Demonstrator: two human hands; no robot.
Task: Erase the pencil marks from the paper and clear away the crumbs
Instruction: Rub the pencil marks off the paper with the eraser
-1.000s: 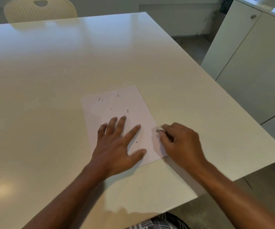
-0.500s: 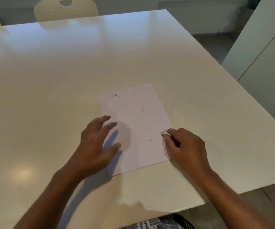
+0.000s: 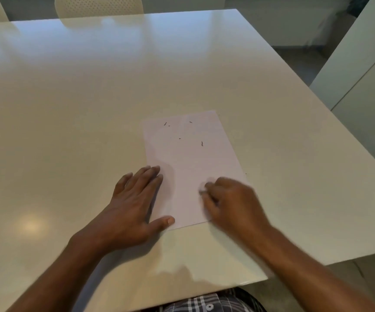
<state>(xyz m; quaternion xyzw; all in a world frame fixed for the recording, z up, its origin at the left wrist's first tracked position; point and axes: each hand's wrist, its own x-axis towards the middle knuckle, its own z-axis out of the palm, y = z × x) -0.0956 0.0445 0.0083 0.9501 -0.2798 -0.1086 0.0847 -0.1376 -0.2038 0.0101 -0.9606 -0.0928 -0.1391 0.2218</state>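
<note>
- My left hand (image 3: 137, 203) has come back down flat at the paper's (image 3: 193, 167) near left edge, fingers straight, pinning it again.
- My right hand (image 3: 229, 199), blurred, pinches a white eraser (image 3: 204, 188) on the paper's near right part; the mark there seems gone.
- Dark crumbs (image 3: 201, 144) remain on its far half, uncleared.

The left hand (image 3: 134, 206) is lying flat, palm down, fingers straight and together, thumb spread out to the side. The right hand (image 3: 229, 199) is curling its fingers inward, knuckles up, motion-blurred. Both forearms are reaching forward.
</note>
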